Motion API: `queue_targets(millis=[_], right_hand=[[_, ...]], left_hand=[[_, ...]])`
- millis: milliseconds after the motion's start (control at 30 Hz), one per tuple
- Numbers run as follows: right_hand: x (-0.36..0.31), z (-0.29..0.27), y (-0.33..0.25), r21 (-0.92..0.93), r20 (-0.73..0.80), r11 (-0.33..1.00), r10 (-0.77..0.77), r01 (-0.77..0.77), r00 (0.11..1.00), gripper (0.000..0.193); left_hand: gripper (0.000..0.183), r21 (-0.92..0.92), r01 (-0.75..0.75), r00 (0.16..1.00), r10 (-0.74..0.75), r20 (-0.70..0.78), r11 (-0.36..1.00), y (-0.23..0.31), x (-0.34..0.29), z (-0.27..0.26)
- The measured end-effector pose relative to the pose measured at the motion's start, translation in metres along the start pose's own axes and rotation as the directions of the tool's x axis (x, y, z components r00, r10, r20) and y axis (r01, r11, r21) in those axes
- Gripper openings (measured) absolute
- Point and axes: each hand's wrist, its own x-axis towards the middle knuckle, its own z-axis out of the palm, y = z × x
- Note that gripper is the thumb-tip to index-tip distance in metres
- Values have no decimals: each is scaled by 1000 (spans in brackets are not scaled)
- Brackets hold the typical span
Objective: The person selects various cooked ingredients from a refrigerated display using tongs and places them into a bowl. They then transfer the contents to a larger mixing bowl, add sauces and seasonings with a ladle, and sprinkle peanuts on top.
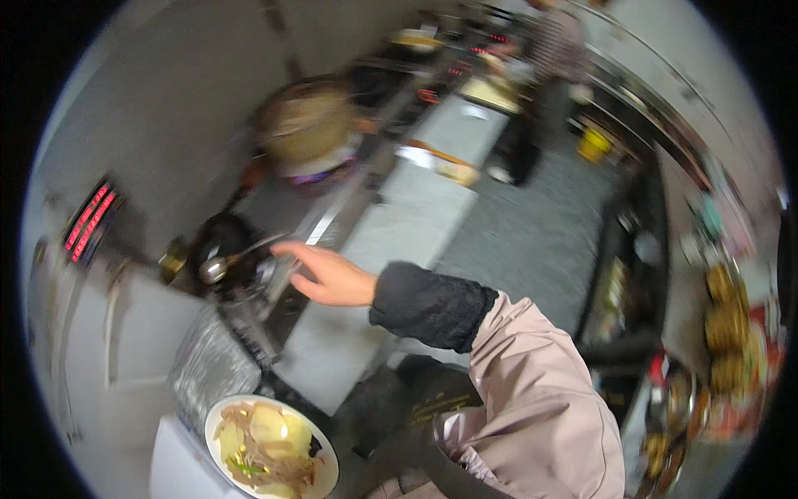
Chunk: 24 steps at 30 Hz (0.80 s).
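My right hand [328, 276] reaches out to the left over the counter, with its thumb and fingers apart. The fingertips are by the handle end of a metal ladle [213, 270]; I cannot tell whether they touch it. The ladle leans in a dark wok [218, 235] on the stove. Below, near the lower edge, stands a white oval plate [211, 413] of food: pale yellow slices, brownish strips and some green pieces. My left hand is not in view.
A large steamer-like pot [307, 125] stands farther along the stove line. A long pale worktop [407, 220] runs away from me. At its far end another person [549, 66] stands. A yellow bucket [593, 145] sits on the floor, and a red lit display [90, 220] hangs at left.
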Motion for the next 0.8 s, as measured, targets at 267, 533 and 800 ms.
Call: queue_targets(millis=[267, 533, 800], right_hand=[[-370, -169, -36, -3, -375, 598, 742, -801, 555, 34], [-570, -272, -120, 395, -661, 283, 748, -874, -57, 24], [-659, -406, -96, 663, -516, 170, 810, -729, -280, 23]], left_hand=[[79, 318, 316, 712, -445, 543, 894, -96, 75, 132], [80, 488, 559, 450, -739, 502, 671, -316, 71, 354], [77, 476, 629, 388, -779, 492, 614, -525, 64, 495]])
